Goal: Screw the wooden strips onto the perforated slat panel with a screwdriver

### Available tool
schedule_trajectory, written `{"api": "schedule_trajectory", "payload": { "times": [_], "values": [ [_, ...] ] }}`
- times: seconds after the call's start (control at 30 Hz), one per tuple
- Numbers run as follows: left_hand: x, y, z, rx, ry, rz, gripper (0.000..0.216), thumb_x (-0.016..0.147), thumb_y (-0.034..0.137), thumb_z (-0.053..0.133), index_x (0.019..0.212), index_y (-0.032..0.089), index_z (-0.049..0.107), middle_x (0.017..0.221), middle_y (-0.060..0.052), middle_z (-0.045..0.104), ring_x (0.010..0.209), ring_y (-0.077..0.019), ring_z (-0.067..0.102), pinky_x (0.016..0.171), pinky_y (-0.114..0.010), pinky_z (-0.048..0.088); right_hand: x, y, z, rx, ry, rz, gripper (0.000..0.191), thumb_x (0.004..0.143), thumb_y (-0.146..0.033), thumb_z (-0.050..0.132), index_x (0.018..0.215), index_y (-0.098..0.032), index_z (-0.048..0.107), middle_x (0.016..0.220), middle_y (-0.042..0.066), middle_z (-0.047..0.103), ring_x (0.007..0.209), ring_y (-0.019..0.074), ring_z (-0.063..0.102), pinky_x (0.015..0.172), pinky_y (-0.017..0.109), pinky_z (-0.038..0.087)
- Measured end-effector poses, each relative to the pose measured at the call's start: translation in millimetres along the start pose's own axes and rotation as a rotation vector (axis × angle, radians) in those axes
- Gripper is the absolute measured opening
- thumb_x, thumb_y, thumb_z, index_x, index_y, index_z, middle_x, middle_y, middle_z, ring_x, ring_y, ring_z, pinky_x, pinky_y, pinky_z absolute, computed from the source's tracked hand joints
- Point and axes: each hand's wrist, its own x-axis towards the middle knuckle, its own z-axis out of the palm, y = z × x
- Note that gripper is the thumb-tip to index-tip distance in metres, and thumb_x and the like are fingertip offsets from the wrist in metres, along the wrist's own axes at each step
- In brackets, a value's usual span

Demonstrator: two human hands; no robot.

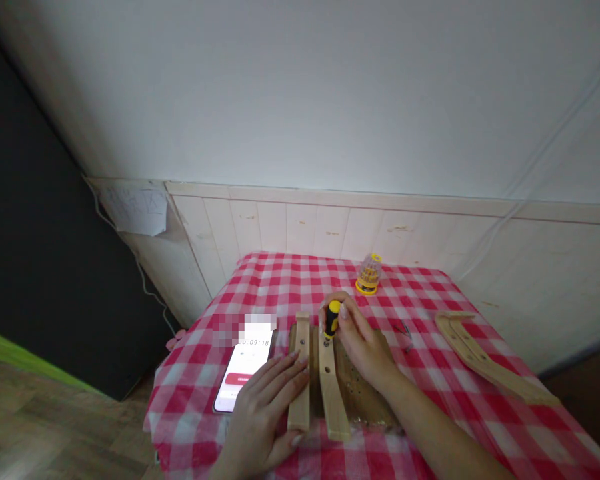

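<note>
**Unbraced strip and an upright driver: slipping is the main hazard**

The screwdriver (333,319) stands nearly upright over the far half of the board (365,393), its lower end at the far hole in the right strip (334,395). Whether the tip is seated in a screw cannot be made out; if it is not, or if it leans, it could skid and gouge the wood.

The right hand (359,337) is curled around the handle, fingers wrapped and thumb against its side. The left hand (273,393) lies nearly flat at the board's left side, fingers extended over the left strip (301,403), thumb by that strip's near end; it seems to rest there rather than grip. The right strip, on the middle of the board, has no visible hand bracing it, so twisting force could swing it out of line if nothing else fixes it.

Left of the board, close by, lies a lit phone (250,360); a sideways push from the left forearm could shift it. Just right of the board, small metal pieces (406,335) lie near the right forearm, where a sweep could scatter them. The checked cloth (290,280) beneath the board could bunch and let it creep on the worktop. Beyond the board stands a bit container (369,275); well to its right lie curved wooden pieces (485,360), both apart from these risks.
</note>
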Motion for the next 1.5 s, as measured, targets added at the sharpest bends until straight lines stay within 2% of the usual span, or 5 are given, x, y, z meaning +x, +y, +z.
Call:
{"api": "schedule_trajectory", "payload": {
  "times": [0.23, 0.4, 0.57, 0.97, 1.5],
  "values": [
    [-3, -1, 2, -0.043, -0.026, -0.019, 0.066, 0.113, 0.064, 0.024, 0.135, 0.018, 0.067, 0.134, -0.008, 0.079, 0.125, -0.026, 0.076, 0.102, -0.037, 0.064, 1, -4, -2, -0.095, 0.059, -0.073, 0.036, 0.098, -0.065, 0.065, 0.101, -0.03, 0.062, 0.09, 0.001, 0.065, 0.08, 0.0203, 0.062, 0.08, 0.036, 0.055],
    [-2, 0, 2, -0.041, -0.018, -0.019, 0.066, 0.113, 0.063, 0.024, 0.134, 0.018, 0.068, 0.133, -0.009, 0.08, 0.124, -0.0258, 0.076, 0.103, -0.036, 0.063, 4, 3, -1, 0.052, 0.059, -0.079, 0.032, 0.096, -0.054, 0.076, 0.101, -0.031, 0.053, 0.098, -0.003, 0.067, 0.082, 0.0161, 0.064, 0.085, 0.034, 0.055],
    [-1, 0, 0, -0.034, -0.005, -0.02, 0.066, 0.113, 0.064, 0.024, 0.134, 0.018, 0.068, 0.13, -0.007, 0.081, 0.122, -0.0262, 0.078, 0.099, -0.036, 0.065, 5, 5, -2, 0.125, 0.037, -0.007, 0.035, 0.096, -0.055, 0.075, 0.104, -0.031, 0.051, 0.077, -0.007, 0.063, 0.065, 0.0147, 0.053, 0.072, 0.031, 0.048],
    [3, 1, -2, 0.007, -0.006, -0.003, 0.065, 0.113, 0.063, 0.023, 0.131, 0.019, 0.068, 0.13, -0.006, 0.081, 0.119, -0.0257, 0.079, 0.095, -0.036, 0.067, 6, 2, 1, 0.306, 0.01, 0.04, 0.042, 0.1, -0.067, 0.06, 0.087, -0.027, 0.058, 0.074, -0.001, 0.055, 0.069, 0.0196, 0.051, 0.067, 0.035, 0.046],
    [-5, -1, 2, -0.075, -0.013, -0.034, 0.065, 0.112, 0.064, 0.028, 0.135, 0.019, 0.069, 0.133, -0.01, 0.08, 0.126, -0.0268, 0.075, 0.105, -0.037, 0.063, 4, 2, 0, -0.002, 0.09, -0.044, 0.041, 0.096, -0.067, 0.067, 0.095, -0.027, 0.06, 0.082, -0.001, 0.063, 0.078, 0.0192, 0.061, 0.075, 0.035, 0.048]
  ]
}}
